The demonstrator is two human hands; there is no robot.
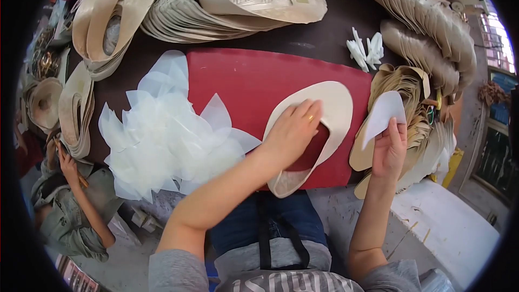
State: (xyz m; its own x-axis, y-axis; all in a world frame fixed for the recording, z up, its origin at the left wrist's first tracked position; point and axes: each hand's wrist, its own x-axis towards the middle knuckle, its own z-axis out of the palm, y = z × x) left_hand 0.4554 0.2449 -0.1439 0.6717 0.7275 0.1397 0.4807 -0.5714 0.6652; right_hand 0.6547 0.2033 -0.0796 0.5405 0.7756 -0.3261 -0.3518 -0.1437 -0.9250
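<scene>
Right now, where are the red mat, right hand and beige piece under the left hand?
Red mat (243, 75), head view: upper part.
Right hand (388, 150), head view: middle.
Beige piece (340, 111), head view: right side.

The left hand (293, 130) lies palm down, its fingers (309, 113) stretched close together, the forearm (221, 189) behind them; the right hand (388, 151) pinches, its wrist (385, 179) below the fingertips (393, 123).

Dark brown table (338, 30); grey floor (132, 265); white worktop (446, 230) lower right; bright barred window (496, 40) upper right.
</scene>
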